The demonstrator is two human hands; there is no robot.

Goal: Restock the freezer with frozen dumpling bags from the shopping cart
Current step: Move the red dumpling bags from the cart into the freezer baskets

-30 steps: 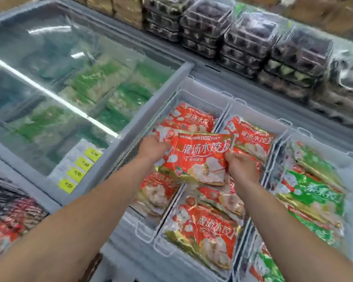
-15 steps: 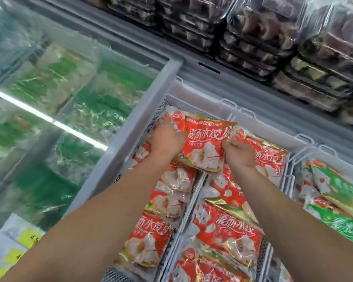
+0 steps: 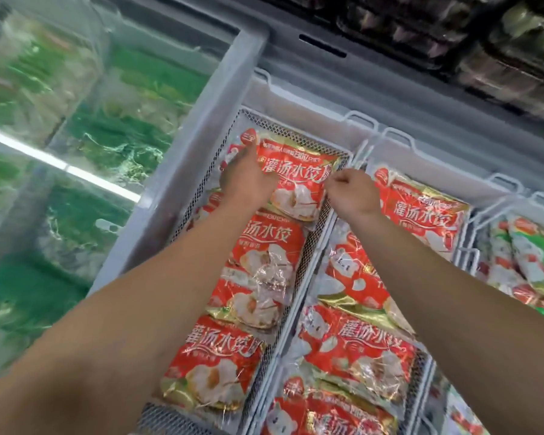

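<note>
A red dumpling bag (image 3: 299, 183) lies at the far end of the left wire basket (image 3: 296, 135) in the open freezer, on top of other red bags. My left hand (image 3: 245, 180) rests flat on the bag's left part and presses it down. With curled fingers, my right hand (image 3: 349, 191) pinches the bag's right edge over the divider between baskets. More red dumpling bags (image 3: 220, 362) fill the near end of this basket. The middle basket also holds red bags (image 3: 355, 346). The shopping cart is out of view.
A closed glass lid (image 3: 76, 152) covers green packs on the left, with a bright light reflection across it. Green and red bags (image 3: 534, 265) lie in the right basket. Stacked clear trays (image 3: 484, 45) sit on the ledge behind the freezer.
Both hands carried the red bag away from me and lowered it to the far end of the left basket. The camera moved closer and tilted down.
</note>
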